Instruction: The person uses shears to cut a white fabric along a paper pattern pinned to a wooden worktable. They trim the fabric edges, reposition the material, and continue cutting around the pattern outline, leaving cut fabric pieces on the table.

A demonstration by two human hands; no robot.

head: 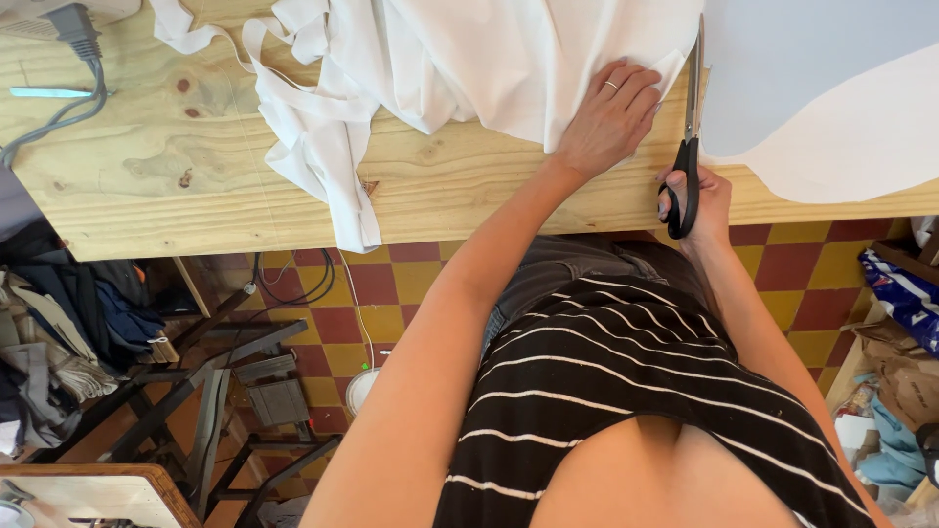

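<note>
Head view shows the left hand [608, 115] pressed flat on white fabric [509, 59] on the desk [196, 166], just left of scissors [689, 137] gripped by the right hand [696, 200]. Cutting cleanly likely means holding the cloth taut near the blades.

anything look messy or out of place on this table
Mostly tidy. The white fabric is bunched, with one strip hanging over the table edge. The left hand flattens the cloth; the right hand holds the scissors.
</note>
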